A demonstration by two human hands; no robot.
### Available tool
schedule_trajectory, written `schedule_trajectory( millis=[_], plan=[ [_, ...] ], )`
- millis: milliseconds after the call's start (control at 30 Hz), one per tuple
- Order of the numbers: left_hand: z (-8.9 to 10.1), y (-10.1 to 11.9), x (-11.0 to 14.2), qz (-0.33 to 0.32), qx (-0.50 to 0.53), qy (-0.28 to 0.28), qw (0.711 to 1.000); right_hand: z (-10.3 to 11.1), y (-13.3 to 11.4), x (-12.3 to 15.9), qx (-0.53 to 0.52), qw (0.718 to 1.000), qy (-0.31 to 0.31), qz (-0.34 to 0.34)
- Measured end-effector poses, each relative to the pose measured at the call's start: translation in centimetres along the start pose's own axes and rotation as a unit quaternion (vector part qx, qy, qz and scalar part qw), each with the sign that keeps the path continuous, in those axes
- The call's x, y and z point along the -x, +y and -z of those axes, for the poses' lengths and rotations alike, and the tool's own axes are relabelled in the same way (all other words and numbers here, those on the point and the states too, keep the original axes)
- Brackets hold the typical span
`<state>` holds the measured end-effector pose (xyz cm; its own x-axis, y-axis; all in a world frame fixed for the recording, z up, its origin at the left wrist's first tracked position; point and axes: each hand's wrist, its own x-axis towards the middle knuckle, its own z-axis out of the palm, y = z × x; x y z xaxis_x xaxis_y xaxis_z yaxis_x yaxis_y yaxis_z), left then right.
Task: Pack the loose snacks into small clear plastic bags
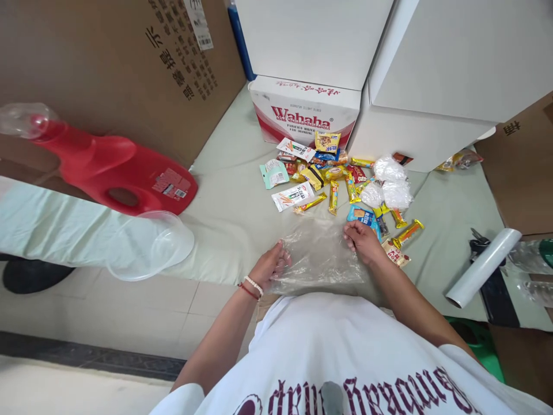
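A sheet of clear plastic film (318, 253) is stretched between my two hands, low over the front of the cloth-covered table. My left hand (271, 266), with a beaded bracelet at the wrist, pinches its left edge. On the other side my right hand (363, 241) grips the film's upper right corner between thumb and fingers. Just beyond the film lies a pile of small wrapped snacks (318, 176). A blue snack packet (362, 214) is right beside my right hand's fingers. Several white plastic-wrapped bundles (395, 187) sit at the pile's right.
A red detergent bottle (125, 170) and a clear plastic bowl (149, 248) are at the left. The Wahaha carton (305, 109) and white boxes (432, 52) stand behind the snacks. A roll of film (484, 268) lies at the right near plastic bottles (533, 256).
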<state>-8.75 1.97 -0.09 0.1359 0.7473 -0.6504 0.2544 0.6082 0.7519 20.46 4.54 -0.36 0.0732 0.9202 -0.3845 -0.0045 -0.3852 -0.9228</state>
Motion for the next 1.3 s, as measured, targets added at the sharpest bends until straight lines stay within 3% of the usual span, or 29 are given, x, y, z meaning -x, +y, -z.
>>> schedule_trajectory(
  millis=[100,200,267,300,367,433,533,633,700,800,867,933,1033,1167,1233,1300],
  plan=[
    [0.4,-0.6,0.5,-0.073,-0.162,0.186,0.966,0.2,0.5,-0.2,0.013,1.000,0.026,-0.013],
    [-0.1,-0.7,1.4,-0.185,-0.278,0.334,0.881,-0.1,1.1,-0.2,0.034,0.999,0.025,0.004],
    [-0.9,-0.4,1.7,-0.310,-0.396,0.332,0.798,-0.3,1.2,-0.3,0.051,0.999,0.012,0.015],
    [-1.3,-0.3,1.6,-0.368,-0.454,0.284,0.760,-0.3,1.2,-0.3,0.060,0.998,0.004,0.023],
    [-1.8,-0.2,1.2,-0.417,-0.534,0.163,0.718,0.0,1.2,-0.5,0.080,0.996,0.005,0.049],
    [-1.8,-0.3,0.8,-0.381,-0.574,0.108,0.717,0.9,1.1,-0.7,0.109,0.990,0.035,0.078],
    [-1.0,-0.8,1.4,-0.317,-0.574,0.100,0.748,3.3,1.2,-0.8,0.155,0.980,0.080,0.093],
    [-0.2,-0.3,3.4,-0.313,-0.566,0.109,0.755,5.6,0.9,-0.3,0.222,0.967,0.090,0.088],
    [-0.2,1.1,4.6,-0.312,-0.575,0.145,0.742,6.1,-0.1,0.5,0.294,0.940,0.130,0.116],
    [-1.0,3.7,4.3,-0.350,-0.572,0.170,0.722,4.4,-2.3,2.0,0.391,0.878,0.164,0.223],
    [-1.6,4.8,2.5,-0.405,-0.557,0.131,0.713,2.4,-3.0,3.0,0.444,0.839,0.081,0.303],
    [-1.7,4.6,0.1,-0.446,-0.549,0.067,0.704,0.9,-2.3,4.0,0.493,0.796,-0.059,0.345],
    [-0.9,2.5,-2.9,-0.417,-0.550,0.057,0.722,1.4,0.9,5.8,0.540,0.756,-0.190,0.318],
    [0.6,-1.2,-3.4,-0.370,-0.550,0.113,0.740,6.1,3.5,8.4,0.524,0.784,-0.224,0.248],
    [0.9,-2.2,-2.8,-0.361,-0.550,0.125,0.742,8.0,2.5,8.3,0.486,0.803,-0.255,0.230],
    [0.7,-2.5,-2.4,-0.352,-0.550,0.129,0.747,8.8,0.0,6.2,0.465,0.820,-0.244,0.228]
  ],
)
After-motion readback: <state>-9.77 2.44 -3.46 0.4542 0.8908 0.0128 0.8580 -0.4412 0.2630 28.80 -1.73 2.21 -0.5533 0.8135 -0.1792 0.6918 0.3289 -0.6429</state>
